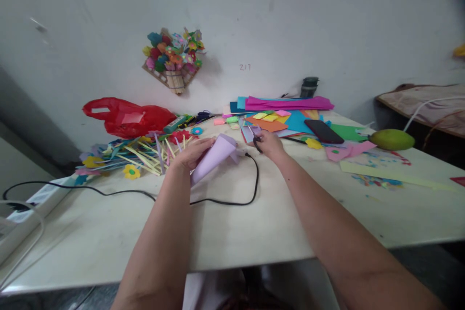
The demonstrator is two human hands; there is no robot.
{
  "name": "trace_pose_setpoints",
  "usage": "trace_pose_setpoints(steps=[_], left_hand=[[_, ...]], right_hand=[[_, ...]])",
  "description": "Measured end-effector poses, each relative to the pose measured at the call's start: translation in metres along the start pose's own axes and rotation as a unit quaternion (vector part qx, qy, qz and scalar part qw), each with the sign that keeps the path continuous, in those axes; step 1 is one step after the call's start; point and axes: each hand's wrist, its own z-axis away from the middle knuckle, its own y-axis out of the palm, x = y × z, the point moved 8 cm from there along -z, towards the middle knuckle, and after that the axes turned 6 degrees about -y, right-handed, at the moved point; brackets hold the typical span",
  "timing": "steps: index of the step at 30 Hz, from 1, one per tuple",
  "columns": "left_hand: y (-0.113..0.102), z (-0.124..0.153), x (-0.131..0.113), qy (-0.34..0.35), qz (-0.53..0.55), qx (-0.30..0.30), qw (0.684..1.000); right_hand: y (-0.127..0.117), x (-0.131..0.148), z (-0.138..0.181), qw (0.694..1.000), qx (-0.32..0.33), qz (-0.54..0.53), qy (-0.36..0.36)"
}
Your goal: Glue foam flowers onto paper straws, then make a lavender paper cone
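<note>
In front of me my left hand (196, 154) is closed on a sheet of light purple craft paper (217, 156), which curls over on itself like a loose roll. My right hand (271, 145) grips a pair of scissors (257, 143) by the dark handles, its blades pointing away from me. A small purple scrap (256, 131) shows by the blades; whether they touch it I cannot tell. Between the two hands a black cable (254, 189) loops across the table, its end near the purple sheet.
Paper flowers and yellow strips (145, 155) lie at left, beside a red plastic bag (131, 118). Colored sheets (290, 103) are stacked at the back. A dark phone (323, 131) and a yellow-green oval object (392, 139) are at right. A power strip (43, 213) runs along the left edge.
</note>
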Motion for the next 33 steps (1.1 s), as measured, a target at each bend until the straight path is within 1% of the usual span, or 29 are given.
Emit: trace_pose_setpoints(steps=[2,5,7,10,11,13,15,17,19,21,22,24,26,27,29,31,33], left_hand=[[0.003,0.001,0.001,-0.005,-0.004,0.015,1.000],[0.008,0.003,0.002,-0.002,-0.014,0.057,0.998],[0.013,0.006,-0.002,0.021,-0.023,0.104,0.994],[0.023,0.015,-0.008,0.051,-0.030,0.183,0.981],[0.025,0.017,-0.010,0.053,-0.030,0.199,0.978],[0.025,0.018,-0.011,0.053,-0.025,0.208,0.976],[0.021,0.016,-0.012,0.057,-0.019,0.196,0.979],[0.016,0.013,-0.014,0.071,-0.012,0.172,0.982],[0.009,0.010,-0.016,0.092,0.001,0.136,0.986],[0.000,0.008,-0.019,0.114,0.026,0.090,0.989],[-0.004,0.007,-0.021,0.124,0.040,0.067,0.989],[-0.010,0.007,-0.023,0.138,0.065,0.033,0.988],[-0.011,0.008,-0.025,0.145,0.081,0.020,0.986],[-0.011,0.008,-0.025,0.147,0.086,0.019,0.985],[-0.008,0.007,-0.026,0.150,0.089,0.021,0.984],[-0.008,0.005,-0.028,0.164,0.083,0.007,0.983],[-0.011,0.004,-0.032,0.192,0.077,-0.032,0.978]], right_hand=[[-0.008,-0.006,0.001,0.993,0.003,0.121,0.012],[-0.009,-0.013,0.004,0.974,0.051,0.219,0.042],[-0.008,-0.015,0.007,0.965,0.073,0.247,0.058],[-0.006,-0.016,0.009,0.958,0.082,0.266,0.068],[-0.006,-0.016,0.010,0.958,0.082,0.267,0.070],[-0.006,-0.016,0.011,0.957,0.082,0.266,0.080],[-0.006,-0.017,0.011,0.956,0.088,0.265,0.090],[-0.005,-0.017,0.011,0.954,0.097,0.267,0.093],[-0.004,-0.016,0.011,0.953,0.103,0.267,0.096],[-0.006,-0.012,0.011,0.958,0.086,0.258,0.089],[-0.007,-0.007,0.010,0.964,0.067,0.247,0.076],[-0.008,0.008,0.010,0.978,0.023,0.204,0.029],[-0.006,0.025,0.012,0.990,0.001,0.141,-0.023],[-0.003,0.031,0.013,0.993,0.001,0.113,-0.038],[0.004,0.038,0.016,0.995,0.015,0.084,-0.044],[0.011,0.041,0.019,0.995,0.035,0.089,-0.035],[0.016,0.040,0.019,0.991,0.041,0.121,-0.025]])
